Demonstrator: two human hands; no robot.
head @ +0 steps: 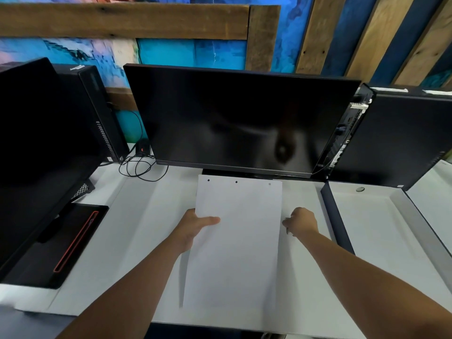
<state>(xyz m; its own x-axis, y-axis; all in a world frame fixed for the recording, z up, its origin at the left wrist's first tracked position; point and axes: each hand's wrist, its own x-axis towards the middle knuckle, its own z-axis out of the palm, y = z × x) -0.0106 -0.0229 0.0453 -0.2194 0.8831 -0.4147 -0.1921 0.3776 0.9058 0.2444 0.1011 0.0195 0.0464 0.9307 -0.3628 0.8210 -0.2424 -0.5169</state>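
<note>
A white sheet [241, 241] with three punched holes along its far edge lies lengthwise on the white desk [151, 216], in front of the middle monitor. My left hand [195, 226] grips the sheet's left edge, thumb on top and fingers underneath, and that side is lifted enough to cast a shadow. My right hand [302, 222] is right beside the sheet's right edge with its fingers curled. A small metal object [288, 230] shows in its fingertips; what it is cannot be made out.
A dark monitor [239, 123] stands just behind the sheet. Another monitor [36, 148] and its black base [61, 243] with a red strip fill the left. Black computer towers [102, 113] [403, 138] flank the monitor. Cables [141, 165] lie left. A dark divider [335, 216] borders the right.
</note>
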